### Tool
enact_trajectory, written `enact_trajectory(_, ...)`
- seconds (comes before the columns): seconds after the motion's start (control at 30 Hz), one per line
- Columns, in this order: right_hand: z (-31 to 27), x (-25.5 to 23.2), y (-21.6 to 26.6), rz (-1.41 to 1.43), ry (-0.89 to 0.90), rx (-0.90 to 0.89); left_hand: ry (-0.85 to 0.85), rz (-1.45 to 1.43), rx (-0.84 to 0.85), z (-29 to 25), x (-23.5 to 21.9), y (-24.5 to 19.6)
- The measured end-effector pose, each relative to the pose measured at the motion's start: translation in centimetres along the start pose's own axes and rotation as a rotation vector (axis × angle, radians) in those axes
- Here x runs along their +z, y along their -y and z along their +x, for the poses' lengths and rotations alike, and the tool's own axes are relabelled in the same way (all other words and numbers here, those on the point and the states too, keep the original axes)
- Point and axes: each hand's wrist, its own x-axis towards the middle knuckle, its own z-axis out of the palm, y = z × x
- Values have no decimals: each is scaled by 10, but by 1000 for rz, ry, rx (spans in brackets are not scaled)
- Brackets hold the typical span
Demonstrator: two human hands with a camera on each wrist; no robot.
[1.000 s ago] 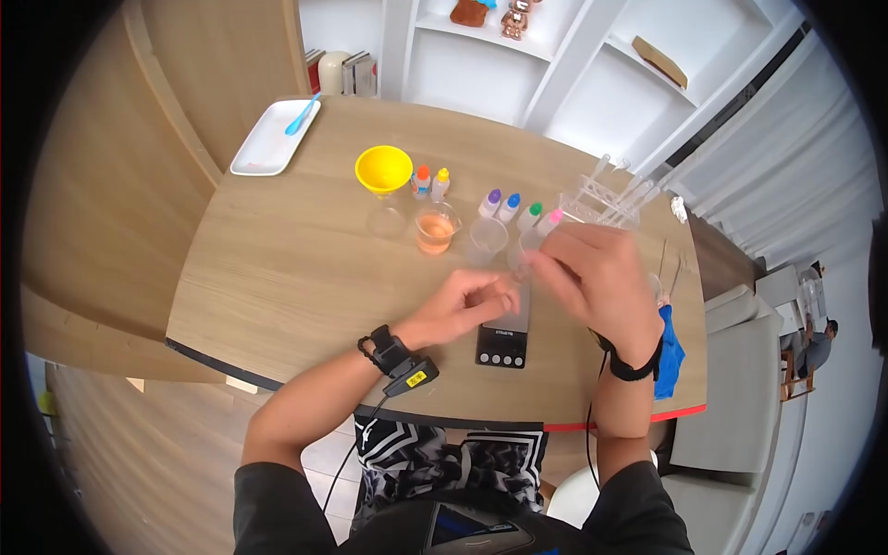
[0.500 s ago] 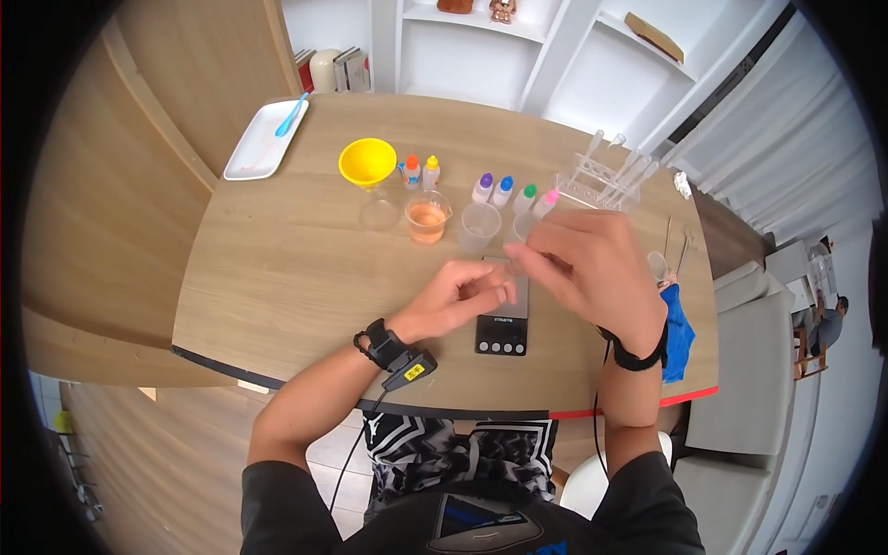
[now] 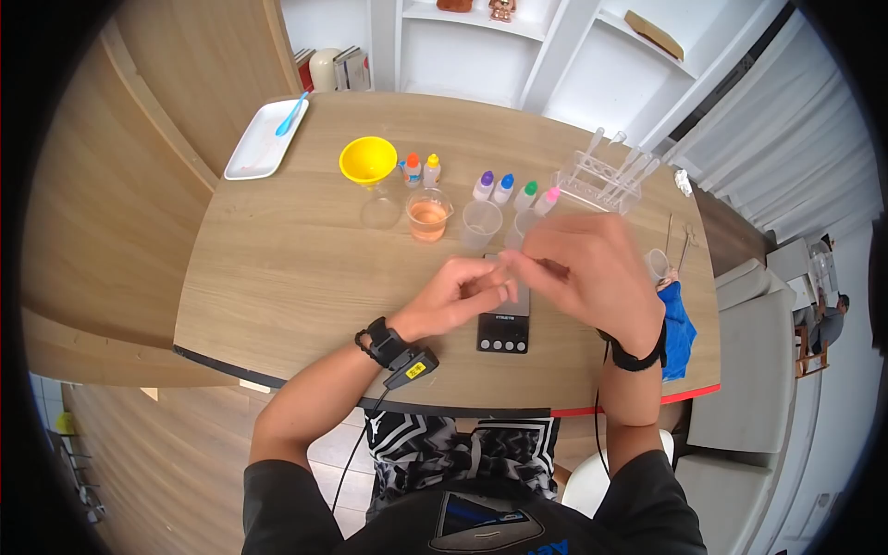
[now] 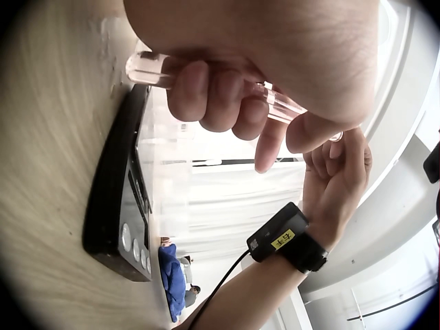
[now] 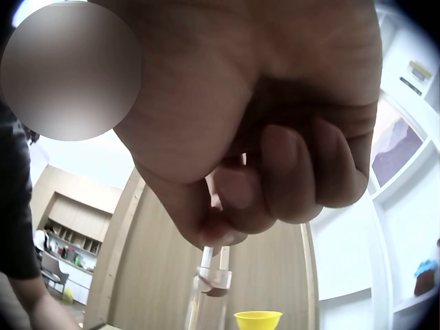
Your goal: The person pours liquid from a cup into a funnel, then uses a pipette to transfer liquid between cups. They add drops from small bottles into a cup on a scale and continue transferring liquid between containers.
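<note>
A clear tube (image 4: pixel 148 69) lies across the left hand (image 3: pixel 461 301), whose curled fingers grip it in the left wrist view. At the tube's mouth (image 5: pixel 214 278), the thumb and fingertips of the right hand (image 3: pixel 594 277) pinch a thin whitish piece (image 5: pixel 207 257) that reaches down to the rim. What this piece is, I cannot tell. Both hands meet above a black digital scale (image 3: pixel 503 335), partly covering it in the head view. Just beyond them stand two clear cups (image 3: pixel 481 224), the right one partly hidden by the right hand.
Farther back are a beaker of orange liquid (image 3: pixel 428 220), a yellow funnel (image 3: pixel 368 161), several capped dropper bottles (image 3: pixel 504 189) and a rack of tubes (image 3: pixel 601 185). A white tray (image 3: pixel 250 157) with a blue spoon stands back left; a blue cloth (image 3: pixel 678 333) lies at right.
The right fingertips have moved slightly left and closer to the left fingers. The left hand keeps nearly the same place over the scale. The head view has shifted a little.
</note>
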Motion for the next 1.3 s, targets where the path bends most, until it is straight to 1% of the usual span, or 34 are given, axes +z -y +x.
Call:
enact_trajectory(0.23, -1, 0, 0, 19, 14, 41, -11, -35, 23, 1, 1, 4)
enact_trajectory(0.33, 0, -4, -1, 30, 85, 2, -1, -4, 3, 1, 0, 2)
enact_trajectory(0.43, -1, -1, -1, -31, 6, 20, 3, -31, 34, 1, 1, 3)
enact_trajectory(0.53, -1, -2, 0, 27, 36, 27, -7, -23, 5, 1, 1, 2)
enact_trajectory(0.63, -1, -2, -1, 28, 42, 45, 19, -12, -10, 0, -1, -3)
enact_trajectory(0.73, -2, 0, 0, 0, 19, 56, 6, -23, 20, 1, 0, 5)
enact_trajectory(0.83, 1, -3, 2, 23, 59, 40, -15, -32, 22, 1, 1, 7)
enact_trajectory(1.03, -1, 0, 1, 15, 29, 52, 14, -9, 6, 0, -1, 1)
enact_trajectory(1.13, 1, -4, 5, 57, 73, 58, -1, 0, 24, 0, 0, 2)
enact_trajectory(1.23, -1, 0, 3, 20, 38, 80, -12, -70, 53, 1, 3, 5)
enact_trajectory(1.3, 1, -4, 5, 37, 74, 60, 2, -29, 37, 0, 0, 7)
